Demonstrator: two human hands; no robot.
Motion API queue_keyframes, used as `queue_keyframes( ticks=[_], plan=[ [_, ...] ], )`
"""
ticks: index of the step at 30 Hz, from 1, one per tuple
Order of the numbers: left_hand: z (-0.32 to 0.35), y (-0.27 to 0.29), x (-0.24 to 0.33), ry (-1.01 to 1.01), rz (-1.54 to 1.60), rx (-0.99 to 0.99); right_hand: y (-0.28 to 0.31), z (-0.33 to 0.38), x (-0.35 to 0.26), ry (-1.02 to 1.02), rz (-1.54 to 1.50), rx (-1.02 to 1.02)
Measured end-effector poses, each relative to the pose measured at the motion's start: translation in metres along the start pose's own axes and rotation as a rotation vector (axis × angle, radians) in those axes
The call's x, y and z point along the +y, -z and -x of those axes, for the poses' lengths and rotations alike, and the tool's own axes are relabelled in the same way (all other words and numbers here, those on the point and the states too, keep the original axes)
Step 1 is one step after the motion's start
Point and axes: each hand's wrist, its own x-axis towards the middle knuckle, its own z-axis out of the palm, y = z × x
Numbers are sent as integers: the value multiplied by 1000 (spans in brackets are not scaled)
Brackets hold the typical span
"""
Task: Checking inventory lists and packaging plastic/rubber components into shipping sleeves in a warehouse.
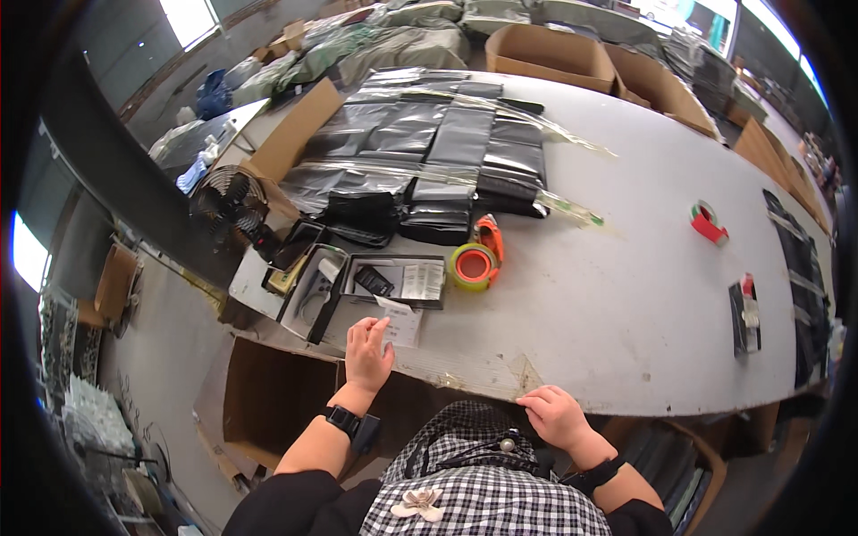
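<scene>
My left hand (366, 359) is raised at the table's near edge, fingers loosely bent and apart. Its fingertips overlap the edge of a white printed paper slip (404, 327); no firm grip shows. Farther right, my right hand (556, 418) has its fingers stretched leftward at the table edge, with nothing visible in them. Beyond the slip, a shallow box (420, 299) holds a small black device (373, 280) and a white label sheet (422, 280). A narrow open box (308, 308) stands to its left. A tape roll with yellow rim (474, 266) leans against an orange tape dispenser (490, 237).
Black plastic-wrapped packs (429, 134) cover the table's far left. A red-and-green tape roll (709, 223), a small black box (744, 317) and a long black bundle (797, 286) lie right. A black fan (234, 201) stands left. Cardboard boxes (277, 393) sit below the edge.
</scene>
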Motion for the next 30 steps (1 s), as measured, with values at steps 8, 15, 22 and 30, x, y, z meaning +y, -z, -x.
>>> queue_keyframes(
  ticks=[8, 15, 22, 30],
  plan=[
    [-35, -2, -20, -142, -148, 30, -53, -119, -6, 337, -147, -197],
    [-20, -17, -37, -56, 100, -65, -131, -181, -39, 361, -14, -193],
    [-21, -20, -64, -7, 286, -216, -151, -187, -41, 250, 68, -207],
    [-24, 12, -80, -93, 415, -299, -151, -197, -49, 210, 103, -236]
  ],
)
